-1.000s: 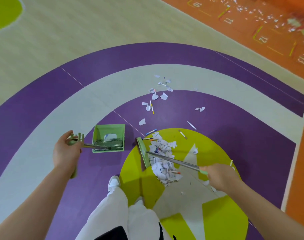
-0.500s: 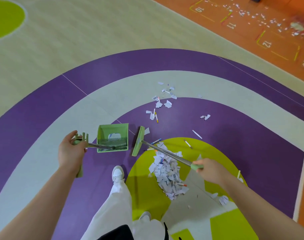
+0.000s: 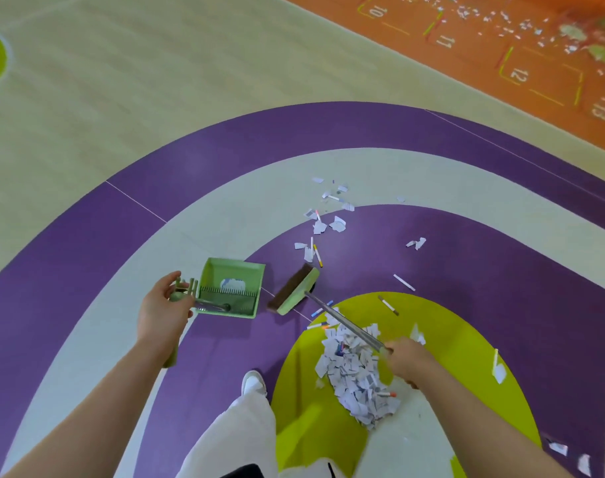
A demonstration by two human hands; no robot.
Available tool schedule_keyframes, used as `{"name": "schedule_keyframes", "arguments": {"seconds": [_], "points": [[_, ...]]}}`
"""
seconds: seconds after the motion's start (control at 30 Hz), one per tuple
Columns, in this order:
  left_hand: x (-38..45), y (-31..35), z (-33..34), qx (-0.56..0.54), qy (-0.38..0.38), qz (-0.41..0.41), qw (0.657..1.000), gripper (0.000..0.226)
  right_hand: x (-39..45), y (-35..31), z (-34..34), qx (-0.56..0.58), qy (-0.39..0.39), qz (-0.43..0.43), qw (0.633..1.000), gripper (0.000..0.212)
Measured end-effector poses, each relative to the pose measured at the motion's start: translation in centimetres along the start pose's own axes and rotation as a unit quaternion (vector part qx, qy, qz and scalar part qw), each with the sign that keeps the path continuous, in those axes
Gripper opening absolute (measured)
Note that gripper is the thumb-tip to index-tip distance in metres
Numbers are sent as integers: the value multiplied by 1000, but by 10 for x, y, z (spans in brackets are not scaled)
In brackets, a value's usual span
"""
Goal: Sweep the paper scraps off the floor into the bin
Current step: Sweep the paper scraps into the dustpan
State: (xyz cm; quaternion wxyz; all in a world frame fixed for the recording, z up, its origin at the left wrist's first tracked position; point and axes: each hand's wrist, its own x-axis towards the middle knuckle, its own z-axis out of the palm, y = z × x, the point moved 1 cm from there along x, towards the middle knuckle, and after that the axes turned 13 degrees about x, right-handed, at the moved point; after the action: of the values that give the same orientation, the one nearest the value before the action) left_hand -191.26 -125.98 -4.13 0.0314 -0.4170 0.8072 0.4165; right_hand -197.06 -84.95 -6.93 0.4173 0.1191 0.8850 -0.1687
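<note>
Now, from the head camera, the left hand (image 3: pixel 163 313) curls its grip around the handle of the green dustpan (image 3: pixel 230 288), which stands on the purple band of the floor (image 3: pixel 87 98) with some paper inside. The right hand (image 3: pixel 409 362) closes its grip around the metal handle of the broom (image 3: pixel 295 288), whose head is just beside the dustpan. The pile of paper scraps (image 3: pixel 354 370) lies on the green patch, under the broom handle. More scraps lie scattered farther ahead.
</note>
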Motion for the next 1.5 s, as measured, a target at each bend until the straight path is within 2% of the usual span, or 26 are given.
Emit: {"name": "schedule_keyframes", "arguments": {"seconds": [0.1,0.23,0.5,0.73,1.0,1.07,1.2,1.4,1.5], "points": [[21,12,1,2,-15,9,1000,57,-1,8,-10,15,-10,64,998,30],[39,25,4,-1,-29,15,999,57,-11,17,-37,93,-11,132,987,27],[65,49,10,1,-35,25,999,59,-26,-8,-92,291,-3,95,952,21],[90,76,20,-1,-28,26,999,59,14,-47,-118,336,20,21,942,23],[144,130,42,-13,-6,19,1000,57,95,-76,-178,359,-3,18,933,58],[156,148,48,-15,2,18,1000,57,112,-85,-198,370,-8,23,929,61],[175,181,61,-6,16,16,1000,56,141,-99,-227,387,-10,37,921,59],[204,224,78,8,39,12,999,55,176,-120,-260,446,-25,60,893,38],[225,244,84,24,47,12,999,53,198,-135,-277,448,-29,61,891,38]]}}
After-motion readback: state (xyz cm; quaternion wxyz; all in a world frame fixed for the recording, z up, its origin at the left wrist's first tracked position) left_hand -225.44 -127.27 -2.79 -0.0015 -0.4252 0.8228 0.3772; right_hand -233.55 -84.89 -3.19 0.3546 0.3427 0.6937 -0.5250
